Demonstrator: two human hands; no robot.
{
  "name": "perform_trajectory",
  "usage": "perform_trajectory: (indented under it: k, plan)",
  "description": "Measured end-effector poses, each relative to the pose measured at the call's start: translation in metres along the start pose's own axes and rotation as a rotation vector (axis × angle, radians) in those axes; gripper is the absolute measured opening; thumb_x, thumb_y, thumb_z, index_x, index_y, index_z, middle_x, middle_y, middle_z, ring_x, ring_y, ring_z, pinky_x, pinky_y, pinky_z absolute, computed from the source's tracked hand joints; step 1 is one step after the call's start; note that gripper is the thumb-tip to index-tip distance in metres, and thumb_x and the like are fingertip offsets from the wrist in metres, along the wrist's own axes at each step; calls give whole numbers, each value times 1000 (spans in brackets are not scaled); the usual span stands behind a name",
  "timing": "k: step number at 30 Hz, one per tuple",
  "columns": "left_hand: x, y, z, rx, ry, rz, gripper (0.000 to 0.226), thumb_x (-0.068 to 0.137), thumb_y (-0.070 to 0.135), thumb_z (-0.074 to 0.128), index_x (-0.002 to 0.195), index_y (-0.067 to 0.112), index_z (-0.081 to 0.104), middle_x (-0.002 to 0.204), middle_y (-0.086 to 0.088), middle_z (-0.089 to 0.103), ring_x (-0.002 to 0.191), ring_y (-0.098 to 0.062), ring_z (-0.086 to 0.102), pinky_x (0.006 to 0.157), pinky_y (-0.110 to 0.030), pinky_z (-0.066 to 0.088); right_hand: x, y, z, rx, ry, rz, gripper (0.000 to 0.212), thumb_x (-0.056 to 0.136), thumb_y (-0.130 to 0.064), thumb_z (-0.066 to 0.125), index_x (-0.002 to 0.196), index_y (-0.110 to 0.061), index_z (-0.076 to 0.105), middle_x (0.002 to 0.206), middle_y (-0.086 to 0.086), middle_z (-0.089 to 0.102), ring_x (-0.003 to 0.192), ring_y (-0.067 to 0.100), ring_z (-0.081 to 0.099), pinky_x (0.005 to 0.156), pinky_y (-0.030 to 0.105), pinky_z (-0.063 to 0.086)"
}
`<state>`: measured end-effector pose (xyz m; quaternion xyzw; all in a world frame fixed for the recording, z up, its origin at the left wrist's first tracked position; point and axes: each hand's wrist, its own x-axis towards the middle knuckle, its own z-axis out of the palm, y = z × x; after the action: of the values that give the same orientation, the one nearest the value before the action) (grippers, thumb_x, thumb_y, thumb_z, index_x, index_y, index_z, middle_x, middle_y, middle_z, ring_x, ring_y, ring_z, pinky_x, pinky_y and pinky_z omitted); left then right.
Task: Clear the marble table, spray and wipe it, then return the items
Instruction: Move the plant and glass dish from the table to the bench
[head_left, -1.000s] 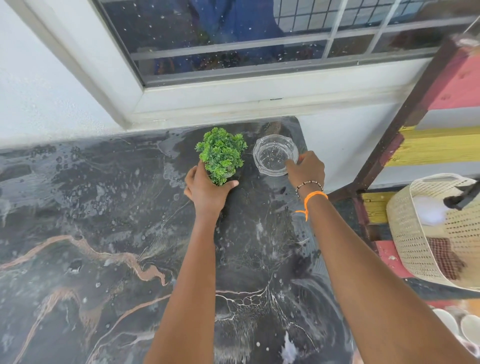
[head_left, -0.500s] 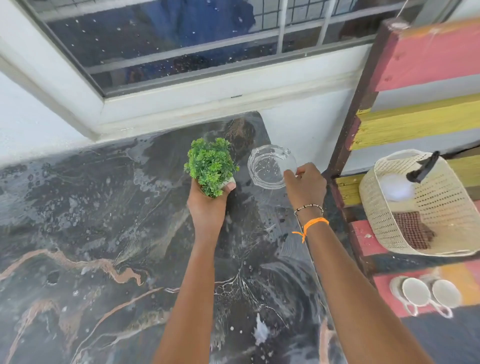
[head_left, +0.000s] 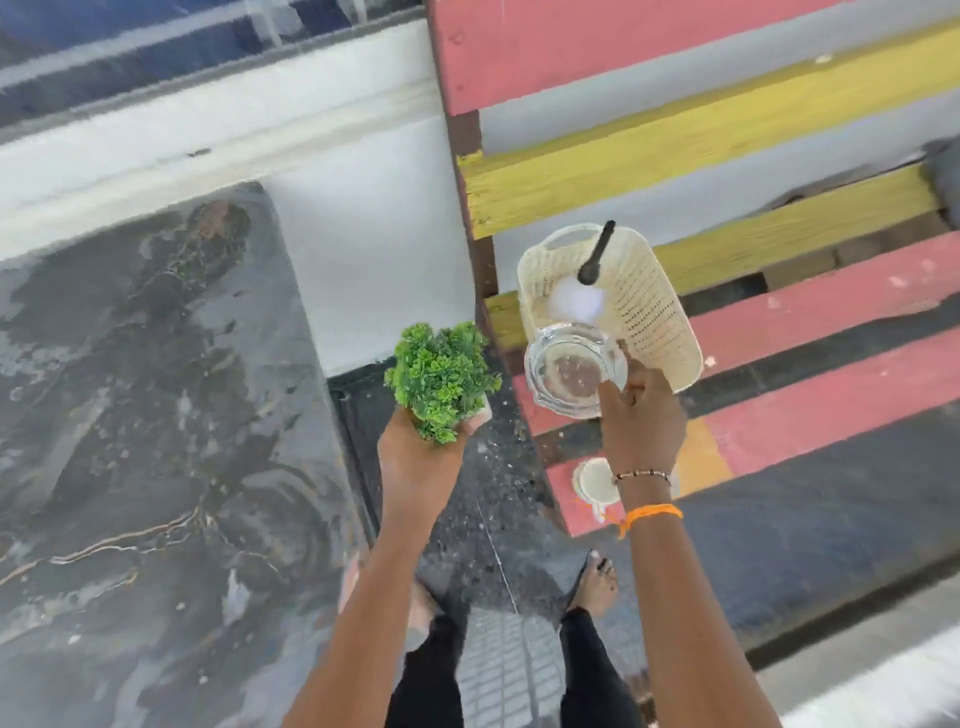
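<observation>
— Dark marble table (head_left: 156, 415) fills my view on the side away from the striped bench (head_left: 779, 322). Hands?

— My left hand (head_left: 415, 462) is wrapped around the green plant (head_left: 441, 379), off the table's edge. My right hand (head_left: 641, 426) pinches the glass ashtray (head_left: 574, 371) just before the cream basket (head_left: 649, 312) on that bench.

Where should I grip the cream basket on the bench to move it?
Take the basket by the cut-out handle in its far rim, coming from above and behind. The woven walls slope and look flexible, the right hand with the glass ashtray crowds the near rim, and a black handle sticks out the top.
</observation>
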<state>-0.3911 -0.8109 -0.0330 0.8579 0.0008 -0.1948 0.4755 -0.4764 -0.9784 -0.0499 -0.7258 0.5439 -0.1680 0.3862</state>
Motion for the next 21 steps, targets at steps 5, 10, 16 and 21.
perform_trajectory:
  k: [5,10,16,21]
  plan:
    - [-48,19,108,92,-152,-10,33,67,26,81,93,14,66,74,11,63,68,-7,60,55,-7,41,45,84,-77,-69,22,76,22,82,-15,60,96,2,57,70,9,54,69,27,48,62,29,28]
    - [-70,23,197,136,-251,-8,43,65,17,82,104,12,63,87,6,64,80,-12,58,66,-14,39,87,156,-115,-143,41,171,24,83,-13,57,101,2,55,77,19,62,81,41,58,62,33,31]
    - [-70,2,298,179,-292,40,47,61,10,82,103,7,61,91,3,65,81,-10,58,59,5,33,135,234,-120,-182,9,282,21,83,-13,55,98,1,53,74,12,53,84,44,59,67,39,38]
    - [-54,-30,364,332,-239,71,42,57,11,82,95,5,64,98,-15,66,100,-33,57,83,-32,45,161,284,-108,-199,-22,338,26,85,-13,54,107,0,50,98,25,65,93,46,58,68,40,37]
